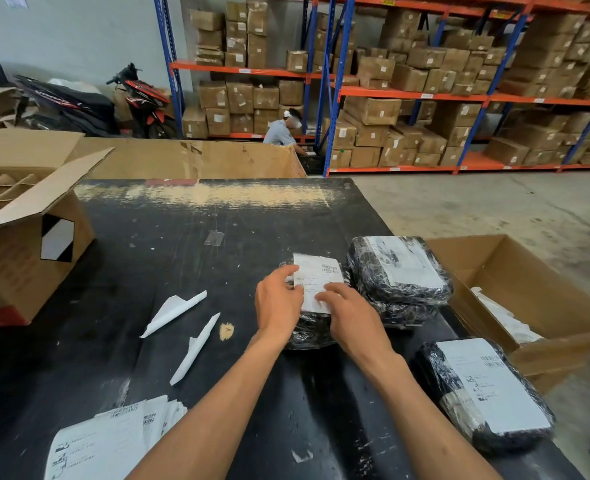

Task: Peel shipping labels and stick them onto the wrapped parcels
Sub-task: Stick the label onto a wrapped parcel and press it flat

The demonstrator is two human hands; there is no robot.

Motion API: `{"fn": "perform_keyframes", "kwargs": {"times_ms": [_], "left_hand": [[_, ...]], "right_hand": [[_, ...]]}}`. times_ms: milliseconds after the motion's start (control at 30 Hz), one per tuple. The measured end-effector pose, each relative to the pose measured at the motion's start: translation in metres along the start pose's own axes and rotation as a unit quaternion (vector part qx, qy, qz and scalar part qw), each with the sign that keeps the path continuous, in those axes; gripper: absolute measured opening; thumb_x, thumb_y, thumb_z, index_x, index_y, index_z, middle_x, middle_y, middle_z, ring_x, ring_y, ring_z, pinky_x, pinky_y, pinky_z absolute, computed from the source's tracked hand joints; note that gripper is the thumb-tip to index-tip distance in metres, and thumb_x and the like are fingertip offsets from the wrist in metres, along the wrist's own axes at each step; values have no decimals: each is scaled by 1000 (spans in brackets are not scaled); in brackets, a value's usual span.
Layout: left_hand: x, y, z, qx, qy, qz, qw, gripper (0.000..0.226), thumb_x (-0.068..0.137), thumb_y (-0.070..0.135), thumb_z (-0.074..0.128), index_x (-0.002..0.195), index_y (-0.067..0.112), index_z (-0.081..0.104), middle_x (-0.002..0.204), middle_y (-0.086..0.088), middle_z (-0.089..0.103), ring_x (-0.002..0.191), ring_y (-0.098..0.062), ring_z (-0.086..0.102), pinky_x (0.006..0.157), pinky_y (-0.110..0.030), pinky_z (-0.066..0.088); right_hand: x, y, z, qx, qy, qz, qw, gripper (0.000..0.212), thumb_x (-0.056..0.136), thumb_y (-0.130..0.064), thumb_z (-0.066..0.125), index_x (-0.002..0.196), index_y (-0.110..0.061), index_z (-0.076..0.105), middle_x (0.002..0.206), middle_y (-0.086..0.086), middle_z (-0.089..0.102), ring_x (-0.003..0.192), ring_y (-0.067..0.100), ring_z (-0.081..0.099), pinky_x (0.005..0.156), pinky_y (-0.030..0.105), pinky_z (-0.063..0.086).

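at the centre of the frame we press a shipping label onto a black wrapped parcel lying on the dark work table. our left hand lies at the label's left edge with fingers fairly straight and the thumb along its upper margin, seemingly to stop the sheet from sliding, while our right hand lies flat over the lower half, fingertips spread as if to smooth it down; neither hand grips anything. the label's top edge looks slightly raised, so we judge the sticking not yet finished

right of centre a stack of labelled parcels sits just beside the one in hand, and another labelled parcel rests at lower right near the table edge, likely set aside as done. an open cardboard box stands at right, close enough to receive finished parcels, we suppose. at lower left a pile of unpeeled labels waits within reach, and two curled backing strips lie left of centre where they appear to have been dropped

at upper left stands a divided carton; at top, shelving stacked with boxes, a parked motorbike and another worker fill the warehouse behind
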State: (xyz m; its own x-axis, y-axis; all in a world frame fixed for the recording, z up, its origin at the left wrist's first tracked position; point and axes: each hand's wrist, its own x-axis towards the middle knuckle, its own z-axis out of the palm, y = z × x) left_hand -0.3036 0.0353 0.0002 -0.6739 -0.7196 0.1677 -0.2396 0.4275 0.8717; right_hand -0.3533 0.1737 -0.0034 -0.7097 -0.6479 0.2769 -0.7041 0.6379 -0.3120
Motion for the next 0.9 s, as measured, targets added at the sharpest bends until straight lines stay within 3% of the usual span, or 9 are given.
{"fn": "perform_keyframes", "kwargs": {"times_ms": [100, 167, 233, 300, 433, 567, 667, 767, 900], "left_hand": [[5, -7, -1, 30, 10, 26, 999, 39, 90, 10, 69, 129, 17, 68, 134, 0, 65, 123, -21, 53, 97, -24, 40], [9, -10, -4, -4, -10, -20, 1000, 33, 97, 16, 61, 129, 15, 68, 130, -5, 68, 124, -25, 59, 101, -30, 44], [9, -16, -6, -29, -34, -65, 997, 32, 102, 23, 54, 130, 16, 67, 127, -5, 70, 123, -24, 61, 98, -27, 44], [7, -22, -6, -52, -43, -79, 995, 34, 103, 25, 53, 135, 18, 64, 136, 0, 65, 132, -19, 55, 106, -24, 39], [6, -27, -5, -82, -42, -93, 991, 36, 103, 24, 53, 138, 20, 62, 145, 6, 57, 140, -13, 46, 119, -29, 32], [7, -29, -5, -81, -41, -88, 992, 35, 103, 23, 53, 137, 21, 63, 144, 6, 57, 139, -11, 47, 117, -26, 33], [8, -31, -5, -88, -47, -83, 992, 35, 103, 22, 54, 137, 20, 62, 145, 6, 56, 139, -9, 46, 115, -21, 31], [7, -32, -4, -96, -48, -81, 991, 35, 103, 21, 54, 137, 18, 62, 146, 5, 56, 139, -8, 46, 116, -21, 31], [6, -33, -4, -101, -43, -85, 990, 34, 103, 20, 54, 136, 17, 63, 145, 5, 57, 138, -8, 48, 117, -24, 32]], "right_hand": [[-3, 2, 5, 33, 18, -10, 999, 40, 85, 2, 59, 115, -17, 76, 130, 1, 69, 114, 32, 67, 86, 46, 59], [-2, 5, 7, 43, 23, -20, 999, 37, 87, -4, 61, 118, -19, 76, 132, 2, 69, 119, 30, 66, 93, 47, 58], [2, 5, 8, 34, -19, -32, 999, 39, 97, -15, 55, 132, -23, 68, 147, 2, 59, 137, 25, 53, 116, 44, 41], [9, 3, 5, 21, -88, -31, 995, 44, 106, -31, 41, 149, -29, 51, 162, -1, 39, 152, 20, 30, 127, 40, 15], [37, -1, 6, -49, -206, -21, 977, 54, 108, -49, 12, 161, -40, 16, 171, -5, 5, 158, 19, 0, 127, 49, -4], [73, -4, 14, -71, -248, 13, 966, 55, 107, -49, 6, 161, -42, 2, 171, -6, -7, 158, 25, -10, 125, 53, -10], [94, -6, 19, -85, -254, 38, 963, 55, 106, -48, 5, 161, -42, -2, 171, -5, -9, 158, 24, -11, 124, 54, -13], [110, -5, 28, -80, -247, 49, 964, 56, 106, -48, 5, 162, -41, 2, 172, 0, 1, 158, 25, -5, 124, 54, -13], [126, 1, 30, -62, -218, 52, 973, 58, 105, -48, 6, 160, -38, 22, 163, 7, 35, 150, 31, 30, 124, 55, 9]]}}
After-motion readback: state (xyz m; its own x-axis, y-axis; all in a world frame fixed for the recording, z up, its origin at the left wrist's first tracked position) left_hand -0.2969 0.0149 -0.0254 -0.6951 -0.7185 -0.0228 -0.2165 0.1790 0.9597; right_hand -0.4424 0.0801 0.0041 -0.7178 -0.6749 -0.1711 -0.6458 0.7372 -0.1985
